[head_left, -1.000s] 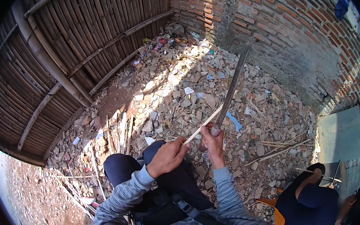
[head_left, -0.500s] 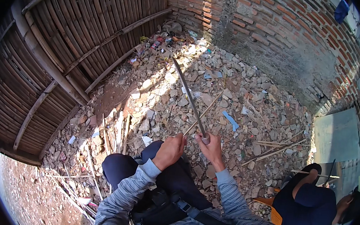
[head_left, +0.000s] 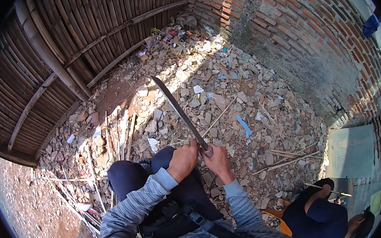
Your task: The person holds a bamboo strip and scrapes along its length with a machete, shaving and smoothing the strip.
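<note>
My right hand [head_left: 219, 161] is closed round the handle of a machete [head_left: 180, 111]. Its long dark blade slants up and to the left over the rubble. Close beside it, my left hand [head_left: 183, 161] is closed, knuckles up, near the base of the blade. A thin bamboo strip [head_left: 220, 116] runs from the left hand's fingers toward the upper right, passing behind the blade. The left fingers seem pinched on its lower end, which they hide. Both hands are above my bent knees in dark trousers.
Broken stone and brick rubble [head_left: 255, 102] covers the ground. Bamboo strips [head_left: 123, 133] lie at left, more sticks [head_left: 286, 159] at right. A bamboo-slat wall [head_left: 94, 24] and a brick wall [head_left: 293, 33] enclose the corner. Another person [head_left: 317, 221] sits at lower right by an orange plastic seat [head_left: 284, 224].
The machete's blade has swung left, its tip lower and farther left. My right hand has shifted slightly left and down, closer to my left hand. The other person's stick has tilted.
</note>
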### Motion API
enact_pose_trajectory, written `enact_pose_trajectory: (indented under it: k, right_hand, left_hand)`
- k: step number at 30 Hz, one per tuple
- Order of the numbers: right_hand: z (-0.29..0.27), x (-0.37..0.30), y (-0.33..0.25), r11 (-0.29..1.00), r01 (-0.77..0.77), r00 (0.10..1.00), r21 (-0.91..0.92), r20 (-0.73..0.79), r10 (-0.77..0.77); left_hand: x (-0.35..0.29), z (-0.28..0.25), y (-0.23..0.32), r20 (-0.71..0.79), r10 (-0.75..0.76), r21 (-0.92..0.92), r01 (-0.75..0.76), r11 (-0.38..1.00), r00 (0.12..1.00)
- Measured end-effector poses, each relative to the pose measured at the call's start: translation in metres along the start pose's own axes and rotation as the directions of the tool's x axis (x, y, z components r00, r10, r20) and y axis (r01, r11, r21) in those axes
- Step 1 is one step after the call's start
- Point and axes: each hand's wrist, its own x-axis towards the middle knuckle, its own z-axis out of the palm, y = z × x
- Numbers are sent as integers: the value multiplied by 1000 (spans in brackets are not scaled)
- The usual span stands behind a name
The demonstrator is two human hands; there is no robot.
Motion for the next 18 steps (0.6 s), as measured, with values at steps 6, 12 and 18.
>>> enact_pose_trajectory:
  k: [6,12,18]
  right_hand:
    - [6,11,12,999,-34,998,14,62,33]
    - [9,20,19,999,29,999,-29,30,-28]
    - [-15,42,56,991,-120,989,-57,-94,114]
  left_hand:
    - [5,5,0,7,-46,-38,46,998,999]
    - [3,9,-8,-30,-31,7,31,1000,999]
    - [-2,9,-5,-11,14,46,-13,999,1000]
